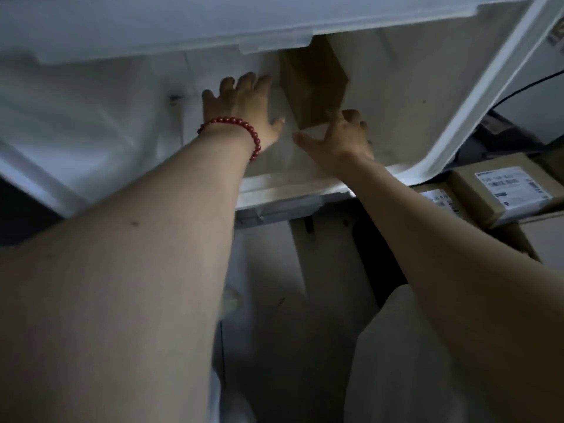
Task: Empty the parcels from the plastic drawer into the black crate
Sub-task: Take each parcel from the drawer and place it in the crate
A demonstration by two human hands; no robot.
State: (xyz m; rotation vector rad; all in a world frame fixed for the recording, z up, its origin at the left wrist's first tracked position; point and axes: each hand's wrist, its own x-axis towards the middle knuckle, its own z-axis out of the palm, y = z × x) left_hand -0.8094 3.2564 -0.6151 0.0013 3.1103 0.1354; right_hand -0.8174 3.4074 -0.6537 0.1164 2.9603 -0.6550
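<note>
Overhead, a white ledge point(274, 32) hides part of the brown parcel point(314, 87); left hand point(244, 108) splayed, right hand point(341, 135) unclear.

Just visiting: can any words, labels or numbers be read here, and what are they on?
Nothing can be read.
White label on the right-hand cardboard box: print and barcode, too blurred.
Second label, left of it: blurred, partly hidden.
Sticker at the top right edge: cut off, blurred.
Brown parcel in the plastic drawer: no text shows.

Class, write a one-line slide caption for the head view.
Left hand and right hand reach into the white plastic drawer for a brown parcel.
</note>
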